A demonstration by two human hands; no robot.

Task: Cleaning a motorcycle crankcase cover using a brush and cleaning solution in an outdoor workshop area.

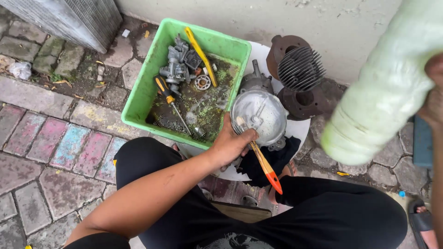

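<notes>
Centre frame: left hand [229,145], grip pinching a paintbrush [260,159] with an orange-tipped handle, bristles on a round silver engine cover [259,113]. Right edge: right hand [434,99], grip wrapped round a blurred pale green bottle [385,92]. Upper centre: green tub [143,92] holding a carburettor [177,64], screwdriver [171,102], bearing [202,82]. Upper right: finned cylinder [301,69].

Pale green plastic bottle [387,87] at upper right.
</notes>
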